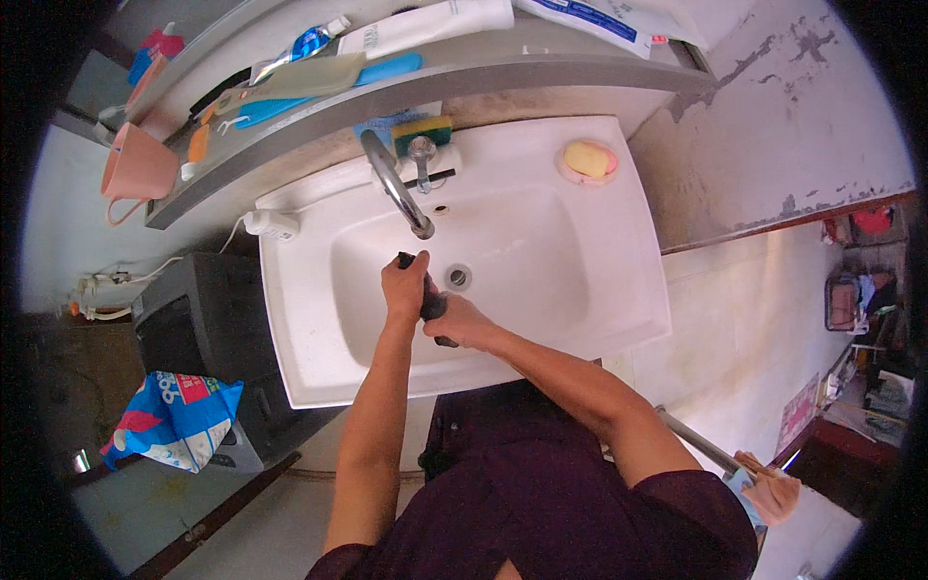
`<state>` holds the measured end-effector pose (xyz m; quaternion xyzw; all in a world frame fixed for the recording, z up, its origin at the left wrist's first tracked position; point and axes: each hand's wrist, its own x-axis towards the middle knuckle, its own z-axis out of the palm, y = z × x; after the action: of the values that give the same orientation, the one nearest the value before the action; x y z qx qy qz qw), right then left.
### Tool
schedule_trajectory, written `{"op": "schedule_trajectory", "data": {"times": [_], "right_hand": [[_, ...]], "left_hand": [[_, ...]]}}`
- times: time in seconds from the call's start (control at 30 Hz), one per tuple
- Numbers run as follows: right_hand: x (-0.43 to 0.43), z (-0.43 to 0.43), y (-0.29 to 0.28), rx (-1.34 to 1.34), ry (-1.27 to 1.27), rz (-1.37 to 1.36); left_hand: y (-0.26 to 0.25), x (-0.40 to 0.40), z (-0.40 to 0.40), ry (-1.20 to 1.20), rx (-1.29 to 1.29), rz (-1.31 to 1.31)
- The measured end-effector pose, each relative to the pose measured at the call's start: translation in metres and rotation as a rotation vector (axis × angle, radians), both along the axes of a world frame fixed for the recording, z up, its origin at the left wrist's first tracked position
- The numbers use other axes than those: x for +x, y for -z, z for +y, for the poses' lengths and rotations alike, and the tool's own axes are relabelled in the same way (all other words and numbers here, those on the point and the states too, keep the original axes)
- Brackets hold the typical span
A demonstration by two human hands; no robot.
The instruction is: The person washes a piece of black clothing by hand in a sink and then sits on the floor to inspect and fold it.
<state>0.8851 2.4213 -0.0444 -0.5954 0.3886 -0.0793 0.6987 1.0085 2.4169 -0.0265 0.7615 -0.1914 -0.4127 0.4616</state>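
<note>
My left hand (404, 288) is closed around the upper end of a dark, bunched-up cloth (434, 307). Just below and to its right, my right hand (464, 322) grips the lower part of the same cloth, and a short end sticks out under the fingers. Both hands are above the white ceramic washbasin (522, 290). Its metal drain (457, 277) shows just right of the left hand. The spout of the chrome faucet (397, 187) ends a little above the hands, and no water stream is visible from it.
A soap bar (586, 159) rests in a dish at the basin's back right corner. Behind the faucet stands a sponge (424, 133). A small white bottle (270, 225) is on the left rim. Overhead, a grey shelf (507, 72) holds combs, tubes and a pink cup (139, 165).
</note>
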Motion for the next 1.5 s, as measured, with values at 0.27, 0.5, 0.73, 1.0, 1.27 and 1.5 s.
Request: {"op": "schedule_trajectory", "data": {"times": [0.27, 0.5, 0.73, 1.0, 1.27, 1.5], "right_hand": [[0.007, 0.004, -0.003, -0.333, -0.1, 0.378], [-0.018, -0.012, 0.01, 0.198, 0.012, 0.135], [-0.038, 0.015, -0.016, 1.309, 0.141, -0.572], [-0.042, 0.023, -0.027, 0.311, 0.146, -0.001], [-0.01, 0.038, 0.024, -0.544, 0.043, 0.472], [-0.028, 0.031, 0.036, -0.954, -0.082, 0.539]], "left_hand": [[0.04, -0.007, 0.003, 0.034, 0.097, -0.613], [0.015, -0.006, 0.017, 0.004, -0.276, 0.317], [0.0, -0.023, 0.013, 0.134, -0.608, 1.162], [-0.018, -0.02, 0.004, 0.434, -0.245, 0.537], [0.074, -0.009, 0.007, 0.113, -0.26, -0.051], [0.17, 0.068, 0.008, 0.359, -0.133, -0.502]]}}
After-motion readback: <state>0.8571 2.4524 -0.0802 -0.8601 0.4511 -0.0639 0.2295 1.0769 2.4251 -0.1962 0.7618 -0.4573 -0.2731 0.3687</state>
